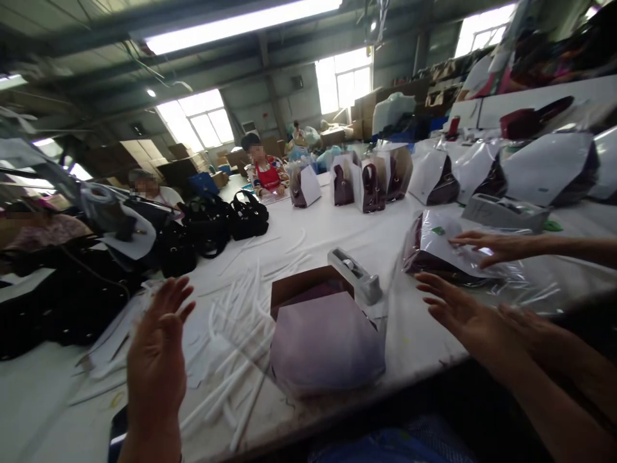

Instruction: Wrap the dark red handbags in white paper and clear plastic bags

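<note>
1. One purple box (pixel 325 341) sits at the near table (pixel 414 341) edge, between both hands, untouched.
2. Left hand (pixel 157 366): open, empty, above white tubes (pixel 231 321).
3. Right hand (pixel 456 312): open, empty, beside a plastic-wrapped bag (pixel 434 247). A co-worker's hand (pixel 484 247) presses on the bag, probably steadying it.
4. Tape dispenser (pixel 357 276) stands just behind the box, likely kept handy.

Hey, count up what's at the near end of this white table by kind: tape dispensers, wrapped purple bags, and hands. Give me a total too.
Tape dispensers: 2
Wrapped purple bags: 2
Hands: 3 (left hand, right hand, co-worker's hand)
Total: 7
</note>
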`<state>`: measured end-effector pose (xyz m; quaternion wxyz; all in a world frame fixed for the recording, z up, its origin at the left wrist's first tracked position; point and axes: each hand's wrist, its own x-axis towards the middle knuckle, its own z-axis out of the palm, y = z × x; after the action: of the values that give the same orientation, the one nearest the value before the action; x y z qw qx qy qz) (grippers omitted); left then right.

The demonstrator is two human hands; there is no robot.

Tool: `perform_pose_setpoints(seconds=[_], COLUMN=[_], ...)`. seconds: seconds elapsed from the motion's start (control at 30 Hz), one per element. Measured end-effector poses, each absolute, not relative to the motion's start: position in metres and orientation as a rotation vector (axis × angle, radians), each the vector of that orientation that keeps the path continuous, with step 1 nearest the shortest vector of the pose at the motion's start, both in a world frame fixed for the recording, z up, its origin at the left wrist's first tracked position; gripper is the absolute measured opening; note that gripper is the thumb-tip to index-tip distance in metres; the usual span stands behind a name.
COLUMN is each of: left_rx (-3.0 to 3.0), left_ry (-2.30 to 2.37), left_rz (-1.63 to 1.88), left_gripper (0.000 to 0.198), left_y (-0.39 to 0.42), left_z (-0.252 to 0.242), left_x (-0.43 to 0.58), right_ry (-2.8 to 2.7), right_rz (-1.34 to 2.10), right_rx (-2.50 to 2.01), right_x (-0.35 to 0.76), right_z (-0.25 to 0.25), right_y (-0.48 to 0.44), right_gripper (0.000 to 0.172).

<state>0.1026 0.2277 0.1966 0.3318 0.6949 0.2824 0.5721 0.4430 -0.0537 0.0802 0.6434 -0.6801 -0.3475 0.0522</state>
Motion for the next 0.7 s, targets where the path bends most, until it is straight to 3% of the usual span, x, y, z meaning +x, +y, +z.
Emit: perform_pose_setpoints(seconds=[0.1, 0.4, 0.57, 0.7], left_rx=[1.539, 1.265, 1.41, 1.339], left_ry=[0.717, 0.839, 0.708, 0.788], left_rz=[1.311, 1.419, 1.384, 1.35], left_gripper=[0.065, 0.04, 0.057, 0.038], left_y=[0.235, 0.234, 0.232, 0.235], left_z=[0.166, 0.146, 0.149, 0.146], left_x=[0.102, 0.118, 0.128, 0.136], right_ry=[-0.855, -0.614, -0.44, -0.469], right_rz=[0.278, 0.302, 0.318, 0.254], right_rx=[-1.343, -1.49, -1.486, -1.359], right_x=[0.436, 0.432, 0.437, 0.441], right_z=[0.101, 0.111, 0.106, 0.094], right_y=[-0.015, 0.023, 0.024, 0.027], right_gripper=[0.059, 0.049, 0.055, 0.044])
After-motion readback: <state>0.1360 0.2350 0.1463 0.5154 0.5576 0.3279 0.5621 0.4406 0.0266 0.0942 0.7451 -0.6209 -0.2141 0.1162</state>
